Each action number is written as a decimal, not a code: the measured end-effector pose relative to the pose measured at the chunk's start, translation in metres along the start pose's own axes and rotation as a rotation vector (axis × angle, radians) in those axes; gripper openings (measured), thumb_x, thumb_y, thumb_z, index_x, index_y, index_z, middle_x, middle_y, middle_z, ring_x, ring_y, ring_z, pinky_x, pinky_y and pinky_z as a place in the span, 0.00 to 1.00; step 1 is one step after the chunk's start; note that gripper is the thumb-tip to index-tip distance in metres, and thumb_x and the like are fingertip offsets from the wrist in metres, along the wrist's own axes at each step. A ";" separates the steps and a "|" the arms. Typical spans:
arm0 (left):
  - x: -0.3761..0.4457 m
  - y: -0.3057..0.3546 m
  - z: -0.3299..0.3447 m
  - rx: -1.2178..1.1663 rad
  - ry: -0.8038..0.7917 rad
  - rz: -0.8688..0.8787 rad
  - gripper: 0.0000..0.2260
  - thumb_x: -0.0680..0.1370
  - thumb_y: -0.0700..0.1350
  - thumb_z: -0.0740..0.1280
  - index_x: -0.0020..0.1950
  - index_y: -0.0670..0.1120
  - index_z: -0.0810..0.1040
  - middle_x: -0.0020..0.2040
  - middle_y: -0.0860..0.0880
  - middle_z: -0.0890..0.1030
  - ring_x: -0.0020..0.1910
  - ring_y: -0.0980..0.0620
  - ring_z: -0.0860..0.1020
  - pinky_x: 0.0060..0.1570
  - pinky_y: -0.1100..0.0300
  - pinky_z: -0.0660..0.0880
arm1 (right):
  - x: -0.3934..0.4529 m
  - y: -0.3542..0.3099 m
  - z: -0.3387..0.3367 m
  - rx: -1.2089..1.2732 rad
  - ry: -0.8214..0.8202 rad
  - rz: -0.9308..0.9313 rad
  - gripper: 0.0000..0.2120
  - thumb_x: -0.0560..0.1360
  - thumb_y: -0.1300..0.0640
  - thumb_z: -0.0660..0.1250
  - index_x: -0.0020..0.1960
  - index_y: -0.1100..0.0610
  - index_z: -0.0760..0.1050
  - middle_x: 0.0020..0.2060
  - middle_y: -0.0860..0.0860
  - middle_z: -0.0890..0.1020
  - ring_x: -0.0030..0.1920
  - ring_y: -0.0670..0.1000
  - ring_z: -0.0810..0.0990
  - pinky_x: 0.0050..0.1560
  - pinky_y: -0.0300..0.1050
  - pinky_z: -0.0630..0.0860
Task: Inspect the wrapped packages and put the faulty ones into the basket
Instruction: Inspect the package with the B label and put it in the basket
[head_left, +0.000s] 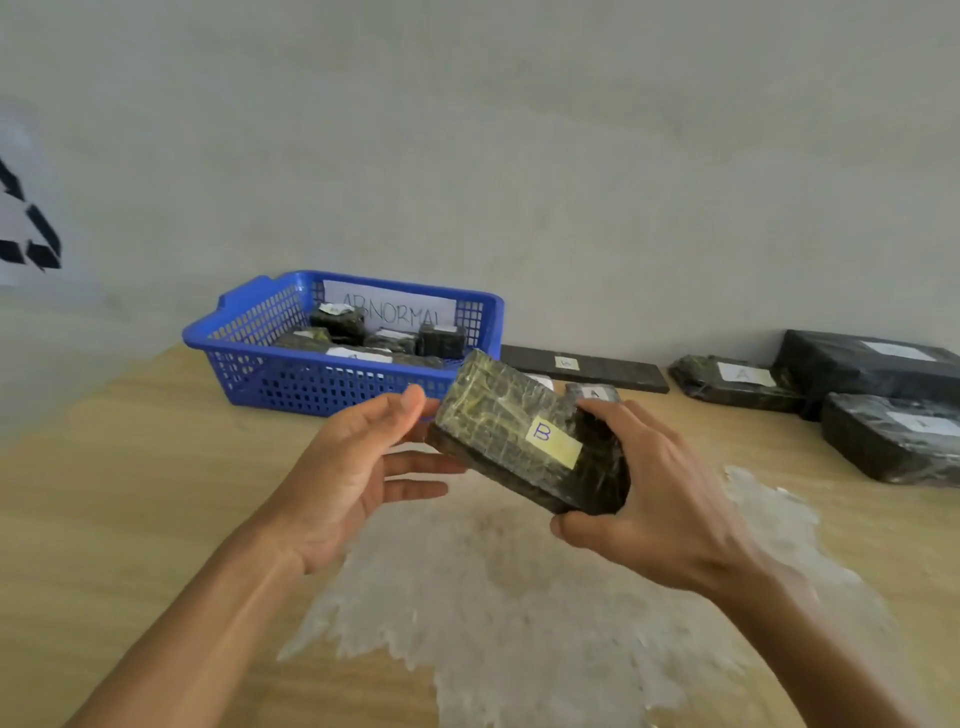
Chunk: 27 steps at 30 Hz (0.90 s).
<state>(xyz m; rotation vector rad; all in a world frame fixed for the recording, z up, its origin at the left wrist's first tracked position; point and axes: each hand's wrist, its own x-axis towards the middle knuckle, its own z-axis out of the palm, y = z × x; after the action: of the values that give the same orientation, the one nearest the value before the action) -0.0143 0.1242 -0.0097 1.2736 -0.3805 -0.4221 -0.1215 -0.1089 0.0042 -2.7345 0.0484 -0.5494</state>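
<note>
A dark wrapped package (498, 415) with a yellow label marked B is held above the table, tilted. My right hand (649, 499) grips its near end, thumb below and fingers over the top. My left hand (353, 467) is beside the package's left end with fingers spread, its thumb tip touching the edge. Behind them stands a blue basket (291, 374) with a paper sign reading ABNORMAL, holding several dark wrapped packages.
More wrapped packages lie on the wooden table at the right: a flat long one (597, 366), one marked A (737, 382), and two larger black ones (883, 364) (893, 436). A small one (595, 392) sits just behind my right hand. A whitish worn patch (519, 597) covers the table near me.
</note>
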 end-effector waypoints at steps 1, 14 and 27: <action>0.003 0.003 -0.011 0.072 0.044 -0.030 0.26 0.74 0.62 0.70 0.57 0.40 0.80 0.50 0.40 0.85 0.47 0.39 0.85 0.44 0.50 0.82 | 0.006 -0.004 0.000 0.013 0.022 -0.009 0.48 0.57 0.35 0.72 0.74 0.46 0.65 0.58 0.39 0.73 0.55 0.44 0.73 0.50 0.39 0.71; 0.037 -0.015 -0.155 1.120 0.486 0.188 0.06 0.72 0.37 0.76 0.47 0.44 0.84 0.47 0.49 0.83 0.48 0.47 0.82 0.46 0.58 0.74 | 0.164 -0.064 0.004 0.213 -0.068 0.033 0.25 0.63 0.48 0.82 0.55 0.50 0.77 0.47 0.47 0.82 0.45 0.44 0.81 0.43 0.37 0.78; 0.045 -0.031 -0.160 1.490 0.437 0.158 0.25 0.72 0.56 0.53 0.55 0.48 0.84 0.55 0.50 0.82 0.54 0.44 0.81 0.53 0.45 0.75 | 0.295 -0.061 0.085 0.071 -0.459 0.215 0.32 0.62 0.59 0.79 0.63 0.68 0.76 0.54 0.62 0.79 0.58 0.62 0.79 0.58 0.55 0.77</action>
<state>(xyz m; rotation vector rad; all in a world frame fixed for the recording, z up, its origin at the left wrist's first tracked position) 0.1009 0.2266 -0.0783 2.6777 -0.4079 0.4189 0.1818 -0.0535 0.0601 -2.6709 0.2003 0.1366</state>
